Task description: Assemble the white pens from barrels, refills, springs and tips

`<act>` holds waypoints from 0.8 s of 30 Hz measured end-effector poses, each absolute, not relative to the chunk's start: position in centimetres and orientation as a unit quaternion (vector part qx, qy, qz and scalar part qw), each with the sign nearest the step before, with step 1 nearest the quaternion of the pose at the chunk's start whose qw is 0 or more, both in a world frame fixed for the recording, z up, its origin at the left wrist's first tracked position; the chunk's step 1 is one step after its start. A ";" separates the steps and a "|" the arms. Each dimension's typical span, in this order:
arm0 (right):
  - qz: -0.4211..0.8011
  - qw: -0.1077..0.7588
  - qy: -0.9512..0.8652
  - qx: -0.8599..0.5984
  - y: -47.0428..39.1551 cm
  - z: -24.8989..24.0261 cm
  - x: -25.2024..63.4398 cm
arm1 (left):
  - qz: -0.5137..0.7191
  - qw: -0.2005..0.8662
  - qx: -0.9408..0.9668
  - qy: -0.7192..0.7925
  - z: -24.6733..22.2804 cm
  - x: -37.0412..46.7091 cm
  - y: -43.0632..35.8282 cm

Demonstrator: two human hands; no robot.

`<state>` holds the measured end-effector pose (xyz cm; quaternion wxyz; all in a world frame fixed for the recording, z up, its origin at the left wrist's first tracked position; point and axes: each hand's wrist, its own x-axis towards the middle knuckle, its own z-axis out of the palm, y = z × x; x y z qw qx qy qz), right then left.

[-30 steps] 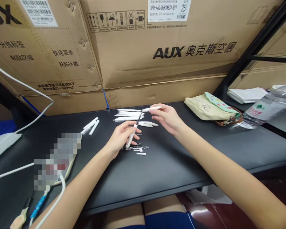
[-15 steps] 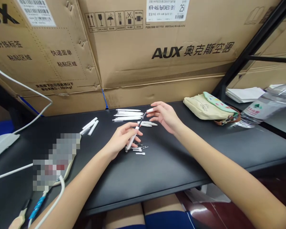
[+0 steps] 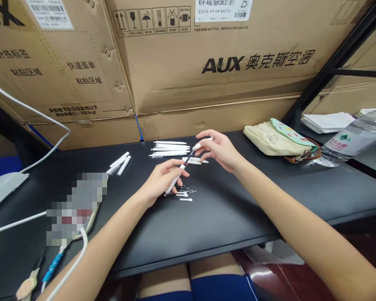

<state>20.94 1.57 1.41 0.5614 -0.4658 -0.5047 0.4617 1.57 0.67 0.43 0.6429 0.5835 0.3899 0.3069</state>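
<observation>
My left hand [image 3: 164, 179] is closed round a white pen barrel [image 3: 172, 185] that slants down to the left. A dark refill [image 3: 189, 159] sticks out of the barrel's upper end. At the refill's top, my right hand [image 3: 218, 149] pinches a small white pen part [image 3: 196, 146] between thumb and fingers. Behind my hands lies a row of white pens [image 3: 171, 149], with a few white pen pieces [image 3: 194, 161] nearer to me. Small white and clear parts [image 3: 185, 200] are scattered just right of the barrel's lower end.
White tubes [image 3: 123, 165] lie at the left beside a blurred-out object [image 3: 78, 209] with cables. A cream pouch [image 3: 269, 140] and a tilted water bottle [image 3: 347, 140] are at the right. Cardboard boxes [image 3: 213, 92] stand behind the black table [image 3: 207, 230].
The view has shifted slightly. My right fingers have changed their hold on the white part, which now shows more beyond the fingers. My left hand still holds the barrel.
</observation>
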 end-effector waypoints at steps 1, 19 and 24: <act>0.457 0.560 -0.507 -0.469 1.6 1.5 21.0 | 0.308 0.640 0.586 0.391 0.4 1.6 0.7; 0.458 0.574 -0.500 -0.459 1.2 1.9 21.0 | 0.304 0.638 0.587 0.395 0.2 1.7 0.7; 0.460 0.569 -0.501 -0.463 1.3 2.0 21.1 | 0.299 0.634 0.590 0.401 0.2 1.7 0.7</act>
